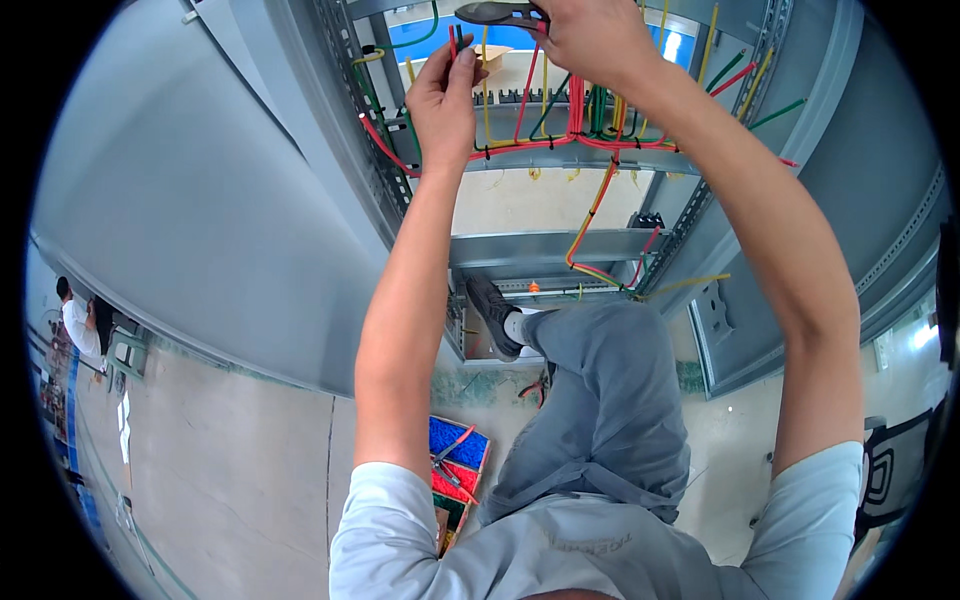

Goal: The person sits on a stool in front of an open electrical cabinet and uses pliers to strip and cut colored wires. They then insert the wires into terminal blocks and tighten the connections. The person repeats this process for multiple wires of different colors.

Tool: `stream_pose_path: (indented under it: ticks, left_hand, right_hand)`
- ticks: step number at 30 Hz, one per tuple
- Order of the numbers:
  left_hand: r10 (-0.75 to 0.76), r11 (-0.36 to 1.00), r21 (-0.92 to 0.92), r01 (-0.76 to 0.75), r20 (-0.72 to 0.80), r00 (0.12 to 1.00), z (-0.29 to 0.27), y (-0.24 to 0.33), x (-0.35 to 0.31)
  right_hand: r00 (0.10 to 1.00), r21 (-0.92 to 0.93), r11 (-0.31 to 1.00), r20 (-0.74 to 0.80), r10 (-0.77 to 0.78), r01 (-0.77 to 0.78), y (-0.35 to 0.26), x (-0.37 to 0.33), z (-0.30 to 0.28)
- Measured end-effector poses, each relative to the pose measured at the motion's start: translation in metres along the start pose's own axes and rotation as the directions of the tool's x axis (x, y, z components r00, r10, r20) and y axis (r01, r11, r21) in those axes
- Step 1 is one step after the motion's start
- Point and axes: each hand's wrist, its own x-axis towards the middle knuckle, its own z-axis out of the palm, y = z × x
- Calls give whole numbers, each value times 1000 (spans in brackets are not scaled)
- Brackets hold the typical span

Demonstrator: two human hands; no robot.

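My left hand (446, 105) is raised at the upper left of the cabinet frame. Its thumb and fingers pinch a red wire (452, 40) and a dark green one beside it, with the ends sticking up past the fingertips. To the right, my right hand (595, 40) grips pliers (495, 13) with dark metal jaws pointing left, above the wire ends and apart from them. Most of the pliers' handle is hidden in the fist. Below both hands, a red, green and yellow wire bundle (575, 143) runs along a crossbar, tied with black cable ties.
Grey cabinet doors stand to the left (200, 190) and right (860, 190). On the floor lies a compartment tray (485, 470) of blue, red and green small parts, with red-handled pliers (447, 468) on top. A black chair (890, 470) is at right; a person (80, 320) sits far left.
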Motion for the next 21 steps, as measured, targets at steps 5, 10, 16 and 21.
stream_pose_path:
  ticks: [5, 10, 16, 21]
  left_hand:
    - [325, 843, 452, -291, 4, 946, -8, 9, -12]
    - [122, 835, 524, -168, 121, 985, -2, 23, -69]
    - [255, 720, 649, -245, 80, 964, 22, 11, -28]
    - [206, 709, 682, -181, 45, 977, 22, 13, -14]
  right_hand:
    - [997, 270, 963, -67, 26, -7, -22, -16, -38]
    - [925, 295, 882, 218, 313, -368, -18, -86, -66]
    - [587, 346, 571, 747, 313, -744, -31, -156, -71]
    - [541, 416, 432, 811, 222, -800, -32, -197, -64]
